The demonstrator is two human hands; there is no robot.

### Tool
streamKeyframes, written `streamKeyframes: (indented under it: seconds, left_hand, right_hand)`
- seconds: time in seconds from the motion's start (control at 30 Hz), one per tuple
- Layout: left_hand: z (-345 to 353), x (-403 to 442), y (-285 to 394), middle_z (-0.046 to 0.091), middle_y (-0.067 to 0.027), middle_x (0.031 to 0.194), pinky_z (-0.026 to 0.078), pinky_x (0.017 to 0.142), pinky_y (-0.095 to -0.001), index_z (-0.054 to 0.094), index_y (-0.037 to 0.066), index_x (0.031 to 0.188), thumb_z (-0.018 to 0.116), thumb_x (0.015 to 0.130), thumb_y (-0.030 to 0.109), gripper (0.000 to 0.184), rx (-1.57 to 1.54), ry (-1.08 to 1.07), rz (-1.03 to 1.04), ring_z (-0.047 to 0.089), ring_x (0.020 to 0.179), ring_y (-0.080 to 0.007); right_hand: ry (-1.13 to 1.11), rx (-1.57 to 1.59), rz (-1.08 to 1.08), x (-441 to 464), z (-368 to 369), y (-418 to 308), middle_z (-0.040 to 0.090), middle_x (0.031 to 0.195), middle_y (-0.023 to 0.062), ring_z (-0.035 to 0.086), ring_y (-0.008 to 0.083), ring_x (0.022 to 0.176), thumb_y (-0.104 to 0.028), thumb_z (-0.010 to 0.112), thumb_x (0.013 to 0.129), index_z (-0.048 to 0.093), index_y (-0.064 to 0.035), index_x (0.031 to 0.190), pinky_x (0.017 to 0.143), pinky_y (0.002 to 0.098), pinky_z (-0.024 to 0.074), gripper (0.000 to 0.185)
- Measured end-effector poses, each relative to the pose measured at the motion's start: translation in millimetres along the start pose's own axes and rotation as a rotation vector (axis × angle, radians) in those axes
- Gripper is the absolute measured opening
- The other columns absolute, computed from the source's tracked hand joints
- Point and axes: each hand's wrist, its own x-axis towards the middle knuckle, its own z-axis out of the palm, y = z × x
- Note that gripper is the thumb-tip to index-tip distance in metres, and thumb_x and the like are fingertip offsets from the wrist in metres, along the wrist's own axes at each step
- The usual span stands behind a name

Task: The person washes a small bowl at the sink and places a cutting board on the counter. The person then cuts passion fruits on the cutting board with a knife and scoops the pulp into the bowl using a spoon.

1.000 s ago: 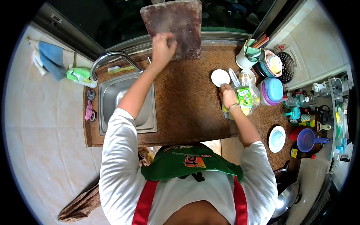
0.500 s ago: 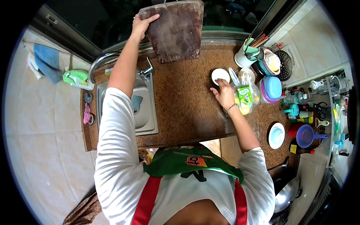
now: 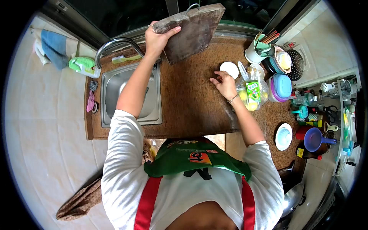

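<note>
Cutting board (image 3: pixel 195 32): Counted one, thick and wooden, with one metal handle (image 3: pixel 193 6) on top. Stood slanted just past the far right corner of the sink (image 3: pixel 115 92); could not tell whether the low edge bore on the counter (image 3: pixel 191 103).
Left hand (image 3: pixel 156 43): Gripped the board's upper left corner, with thumb pressed across the front face; could not tell how the fingers sat behind.
Right hand (image 3: pixel 225 85): Hung well right of the sink, just beside the saucer (image 3: pixel 229 70), with fingers loosely bent and slightly apart, pinching nothing visible.
Board handling: Judged as steering a heavy slab one-handed. Seemed to call next for a firm corner grip, support from the free hand, and clearance from the faucet (image 3: pixel 118 40).
Plastic bag (image 3: pixel 245 81): Counted one, right of the sink, with one green packet (image 3: pixel 253 92) and at least two yellow-green fruits (image 3: pixel 252 106).
Dishware: Counted one saucer and, farther right of the sink, one bowl (image 3: pixel 283 137) and one purple dipper (image 3: pixel 313 139).
</note>
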Motion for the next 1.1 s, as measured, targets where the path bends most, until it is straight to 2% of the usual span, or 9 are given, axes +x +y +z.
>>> streamKeyframes:
  seconds: [0.3,0.33,0.4,0.47,0.6,0.67,0.8,0.93,1.1]
  left_hand:
    - [2.8,-95.8,45.4,0.068,-0.0077,0.081,0.050,0.069,-0.0268,0.057,-0.001,0.084,0.089,0.062,0.020,0.044,0.218,0.339,0.033,0.062,0.072,-0.0132]
    - [-0.8,-104.4,48.2,0.067,-0.0078,0.081,0.050,0.070,-0.0267,0.057,-0.001,0.084,0.089,0.062,0.020,0.044,0.206,0.373,0.016,0.062,0.072,-0.0134]
    - [-9.0,-123.7,56.5,0.067,-0.0086,0.084,0.050,0.072,-0.0264,0.059,-0.002,0.086,0.088,0.063,0.018,0.042,0.233,0.444,-0.016,0.062,0.075,-0.0138]
    - [-17.7,-143.7,64.0,0.067,-0.0086,0.087,0.049,0.075,-0.0266,0.060,-0.002,0.088,0.087,0.064,0.015,0.041,0.168,0.504,-0.109,0.062,0.077,-0.0142]
    - [-46.0,-183.0,65.5,0.068,-0.0088,0.094,0.048,0.077,-0.0270,0.065,-0.004,0.099,0.082,0.069,0.007,0.036,-0.018,0.542,-0.280,0.062,0.081,-0.0146]
    - [-59.8,-205.6,60.3,0.066,-0.0110,0.103,0.048,0.083,-0.0315,0.065,-0.005,0.105,0.078,0.073,0.005,0.036,-0.066,0.592,-0.425,0.062,0.090,-0.0194]
    - [-93.6,-259.5,24.1,0.065,-0.0116,0.108,0.050,0.082,-0.0333,0.063,-0.005,0.109,0.076,0.076,0.009,0.038,-0.218,0.671,-0.647,0.061,0.095,-0.0212]
    - [-120.1,-309.3,-10.3,0.060,-0.0117,0.118,0.049,0.088,-0.0407,0.058,-0.004,0.116,0.074,0.080,0.014,0.044,-0.493,0.690,-0.918,0.059,0.102,-0.0266]
    - [-141.7,-372.5,-51.5,0.055,-0.0106,0.124,0.047,0.091,-0.0425,0.051,0.003,0.126,0.074,0.082,0.023,0.054,-0.704,0.578,-0.982,0.054,0.111,-0.0277]
  right_hand:
    - [-0.156,0.162,0.024,-82.8,45.2,-0.9,0.065,0.087,0.0199,0.065,0.0271,0.070,-0.026,0.077,0.074,0.066,0.0022,0.101,0.066,0.0361,0.0530,0.040]
    - [-0.231,0.163,0.134,-91.3,50.9,0.8,0.063,0.100,0.0218,0.065,0.0285,0.080,-0.032,0.078,0.073,0.062,0.0039,0.110,0.070,0.0363,0.0533,0.054]
    - [-0.167,0.172,0.106,-111.7,57.8,-3.3,0.062,0.105,0.0208,0.065,0.0265,0.083,-0.035,0.078,0.073,0.058,0.0044,0.116,0.070,0.0346,0.0534,0.062]
    - [-0.178,0.183,0.125,-128.6,57.1,-9.0,0.054,0.118,0.0220,0.059,0.0285,0.099,-0.041,0.080,0.070,0.044,0.0056,0.130,0.078,0.0350,0.0516,0.084]
    - [-0.060,0.170,0.050,-159.6,65.4,-11.9,0.052,0.119,0.0226,0.056,0.0316,0.103,-0.039,0.082,0.067,0.042,0.0053,0.132,0.084,0.0375,0.0491,0.089]
    - [-0.166,0.215,0.178,-170.9,53.6,-28.3,0.050,0.120,0.0219,0.046,0.0374,0.115,-0.043,0.085,0.060,0.036,0.0028,0.136,0.096,0.0429,0.0404,0.102]
    - [-0.156,0.037,0.144,-197.5,39.7,-32.2,0.046,0.122,0.0183,0.039,0.0354,0.116,-0.038,0.089,0.052,0.037,0.0011,0.137,0.101,0.0434,0.0322,0.107]
    - [-0.171,-0.130,0.080,-219.7,28.7,-35.1,0.048,0.124,0.0170,0.041,0.0360,0.116,-0.033,0.091,0.047,0.043,-0.0012,0.133,0.100,0.0426,0.0347,0.103]
    - [-0.232,-0.081,0.146,-226.6,22.6,-30.6,0.044,0.129,0.0165,0.039,0.0360,0.120,-0.029,0.091,0.046,0.044,-0.0012,0.132,0.104,0.0407,0.0341,0.101]
